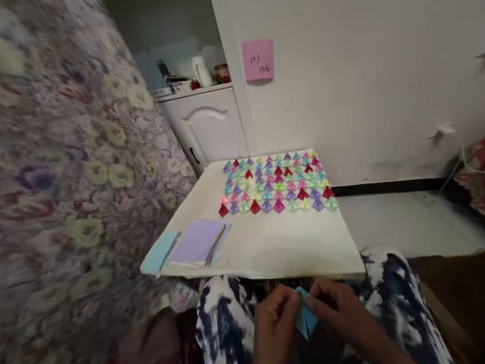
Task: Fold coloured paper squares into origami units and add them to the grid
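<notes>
Both hands meet just below the near edge of the pale square table (275,253), over the lap in dark blue and white patterned trousers (226,326). The left hand (277,321) and the right hand (344,309) each pinch one side of a small light-blue piece of folded paper (306,318), fingers closed on it from either side. It is held off the table.

This looks like a fold in progress on one piece. A further crease would need the edges lined up and pressed flat between the fingertips.

At the table's far side lie rows of small folded paper shapes in many colours (275,184). At its near left corner sit a stack of lilac paper sheets (196,241) and a pale blue sheet (159,252).

The fingers cover most of the held paper, so its shape and fold stage cannot be made out. The thin sticks on the lilac stack are too small to identify. The floral cloth (55,194) left of the table is blurred, and the writing on the pink sticky note (259,59) on the wall beyond the table is unclear.
</notes>
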Action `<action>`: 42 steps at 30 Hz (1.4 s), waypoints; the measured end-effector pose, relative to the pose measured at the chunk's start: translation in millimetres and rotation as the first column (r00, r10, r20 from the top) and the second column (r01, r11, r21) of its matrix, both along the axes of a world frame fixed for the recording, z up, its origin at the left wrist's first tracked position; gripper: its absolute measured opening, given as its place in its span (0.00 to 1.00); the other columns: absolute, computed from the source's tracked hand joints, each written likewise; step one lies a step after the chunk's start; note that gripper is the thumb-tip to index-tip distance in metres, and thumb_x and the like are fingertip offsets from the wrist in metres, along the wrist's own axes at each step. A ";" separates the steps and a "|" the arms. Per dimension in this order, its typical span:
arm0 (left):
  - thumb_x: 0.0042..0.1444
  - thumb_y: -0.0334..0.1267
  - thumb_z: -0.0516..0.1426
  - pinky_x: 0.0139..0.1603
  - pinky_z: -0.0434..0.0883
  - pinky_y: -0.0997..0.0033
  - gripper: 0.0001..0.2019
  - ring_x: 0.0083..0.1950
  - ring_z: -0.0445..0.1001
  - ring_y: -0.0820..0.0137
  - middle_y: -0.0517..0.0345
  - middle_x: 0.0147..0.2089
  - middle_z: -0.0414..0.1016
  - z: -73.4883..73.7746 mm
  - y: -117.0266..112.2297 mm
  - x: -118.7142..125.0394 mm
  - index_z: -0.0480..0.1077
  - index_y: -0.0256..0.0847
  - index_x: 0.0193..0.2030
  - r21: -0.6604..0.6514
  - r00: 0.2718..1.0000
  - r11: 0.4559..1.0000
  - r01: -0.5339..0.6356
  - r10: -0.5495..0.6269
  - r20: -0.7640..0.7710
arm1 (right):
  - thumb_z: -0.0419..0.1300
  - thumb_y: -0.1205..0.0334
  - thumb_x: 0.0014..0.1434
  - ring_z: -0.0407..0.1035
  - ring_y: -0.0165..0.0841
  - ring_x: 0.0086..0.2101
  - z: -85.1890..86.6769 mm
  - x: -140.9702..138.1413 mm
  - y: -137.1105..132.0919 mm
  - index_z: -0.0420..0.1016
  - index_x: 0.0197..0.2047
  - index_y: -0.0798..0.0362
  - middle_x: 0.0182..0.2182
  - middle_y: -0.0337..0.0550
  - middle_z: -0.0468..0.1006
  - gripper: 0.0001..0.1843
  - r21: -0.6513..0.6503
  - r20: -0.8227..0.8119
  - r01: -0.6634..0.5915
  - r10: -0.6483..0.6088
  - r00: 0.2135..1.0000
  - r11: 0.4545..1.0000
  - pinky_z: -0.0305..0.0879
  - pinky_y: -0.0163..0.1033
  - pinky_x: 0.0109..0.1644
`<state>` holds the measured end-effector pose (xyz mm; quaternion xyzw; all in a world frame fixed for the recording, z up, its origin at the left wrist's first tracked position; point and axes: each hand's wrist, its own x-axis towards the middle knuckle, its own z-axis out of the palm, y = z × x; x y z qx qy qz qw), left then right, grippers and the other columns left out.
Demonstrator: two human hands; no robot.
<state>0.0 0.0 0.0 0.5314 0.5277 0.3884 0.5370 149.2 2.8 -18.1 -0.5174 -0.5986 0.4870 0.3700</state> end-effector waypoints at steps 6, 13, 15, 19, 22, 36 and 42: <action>0.53 0.49 0.55 0.14 0.51 0.81 0.15 0.14 0.56 0.81 0.69 0.17 0.59 -7.3 3.8 5.4 0.65 0.37 0.27 -0.142 0.992 0.989 0.031 -0.013 0.127 | 0.56 0.52 0.54 0.55 0.25 0.20 -5.9 -0.4 3.3 0.62 0.23 0.54 0.18 0.32 0.60 0.16 -0.061 -0.130 0.090 -0.098 0.987 0.994 0.51 0.30 0.23; 0.49 0.46 0.58 0.12 0.50 0.81 0.14 0.12 0.55 0.82 0.67 0.16 0.64 -12.6 0.3 8.8 0.69 0.34 0.31 -0.227 0.974 0.971 0.070 -0.018 0.226 | 0.58 0.52 0.53 0.58 0.26 0.20 0.0 -0.3 5.9 0.63 0.23 0.54 0.18 0.33 0.65 0.16 -0.116 -0.279 0.105 -0.134 0.951 0.988 0.55 0.30 0.24; 0.47 0.46 0.59 0.12 0.50 0.81 0.14 0.11 0.55 0.82 0.66 0.16 0.65 -11.0 0.7 9.6 0.69 0.34 0.30 -0.224 0.978 0.973 0.057 -0.009 0.207 | 0.59 0.53 0.53 0.62 0.27 0.23 1.2 0.7 7.4 0.66 0.25 0.55 0.20 0.35 0.68 0.14 -0.103 -0.264 0.083 -0.108 0.959 0.991 0.58 0.31 0.27; 0.48 0.44 0.59 0.12 0.51 0.81 0.13 0.11 0.55 0.81 0.67 0.14 0.63 -8.2 2.0 9.5 0.70 0.34 0.32 -0.235 0.982 0.970 0.070 -0.025 0.188 | 0.60 0.53 0.52 0.64 0.30 0.27 3.1 5.8 11.5 0.70 0.31 0.56 0.25 0.39 0.71 0.14 -0.093 -0.295 0.007 -0.034 0.955 0.996 0.60 0.33 0.32; 0.48 0.42 0.58 0.12 0.51 0.81 0.11 0.11 0.56 0.81 0.65 0.16 0.66 -8.4 2.3 8.3 0.69 0.34 0.31 -0.238 0.982 0.969 0.071 -0.025 0.189 | 0.58 0.52 0.54 0.62 0.28 0.26 5.7 9.4 12.8 0.70 0.32 0.56 0.24 0.38 0.70 0.14 -0.108 -0.363 -0.028 -0.013 0.932 0.994 0.59 0.33 0.30; 0.51 0.42 0.57 0.16 0.55 0.81 0.11 0.15 0.60 0.78 0.66 0.15 0.64 -12.6 -1.1 7.6 0.70 0.35 0.33 -0.196 0.978 0.976 0.099 -0.059 0.199 | 0.58 0.56 0.53 0.56 0.26 0.22 1.3 1.5 9.6 0.64 0.24 0.55 0.18 0.32 0.61 0.13 -0.115 -0.269 0.103 -0.130 0.954 0.988 0.53 0.31 0.25; 0.50 0.46 0.57 0.15 0.52 0.81 0.13 0.13 0.57 0.80 0.67 0.13 0.61 -21.0 -0.9 4.6 0.66 0.36 0.26 -0.207 0.985 0.978 0.012 0.025 0.172 | 0.61 0.61 0.49 0.56 0.27 0.23 3.9 3.0 5.5 0.67 0.34 0.53 0.23 0.33 0.63 0.10 -0.014 -0.159 0.223 -0.222 0.962 0.975 0.54 0.31 0.26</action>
